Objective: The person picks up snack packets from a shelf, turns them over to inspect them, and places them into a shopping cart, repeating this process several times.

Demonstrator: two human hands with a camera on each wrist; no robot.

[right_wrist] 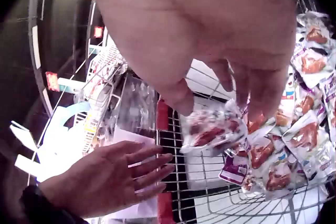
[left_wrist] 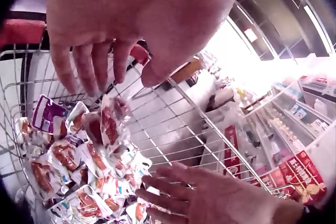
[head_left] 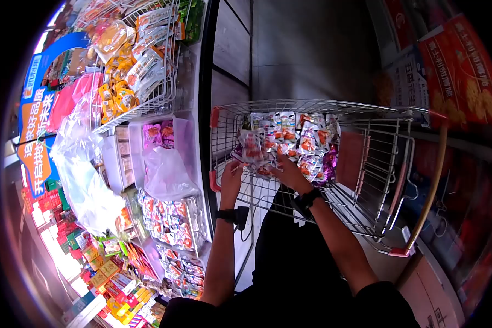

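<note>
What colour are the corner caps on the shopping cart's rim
Red, on the shopping cart; the corner caps show best in the head view.

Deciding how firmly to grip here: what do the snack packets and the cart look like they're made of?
The snack packets look like thin glossy plastic film: they crinkle, catch glare, and show printed labels with partly clear windows. The one by the left hand, packet, looks soft and floppy. The cart looks like bare metal wire, a shiny silver grid, with red, likely plastic, corner pieces. The right hand hovers above the pile.
</note>
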